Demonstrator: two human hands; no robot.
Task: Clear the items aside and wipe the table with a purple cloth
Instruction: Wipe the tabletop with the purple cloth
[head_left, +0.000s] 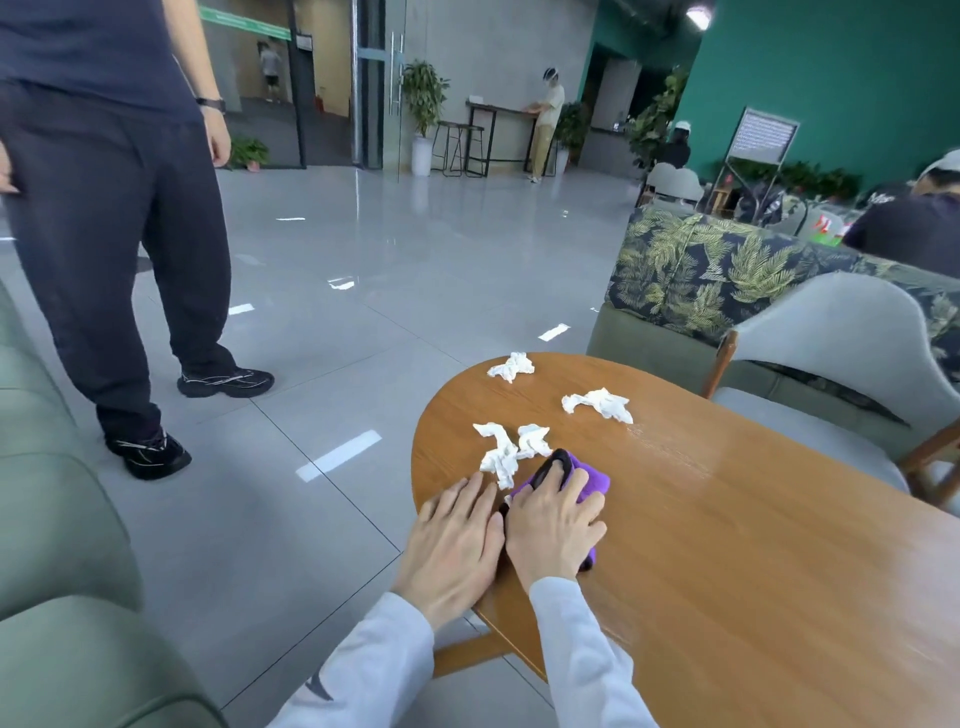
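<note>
The right hand (553, 525) presses the purple cloth (589, 480) and a black object (551, 467) onto the tabletop (727, 545); the left hand (454, 540) lies flat beside it. Crumpled tissues (501, 452) lie just ahead, others (597, 404) farther off.

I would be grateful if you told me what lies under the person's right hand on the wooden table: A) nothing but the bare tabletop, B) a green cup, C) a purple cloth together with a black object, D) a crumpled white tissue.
C: the right hand rests on the purple cloth, with a black object showing at its fingertips, while the crumpled white tissues lie apart, further out on the table.
</note>
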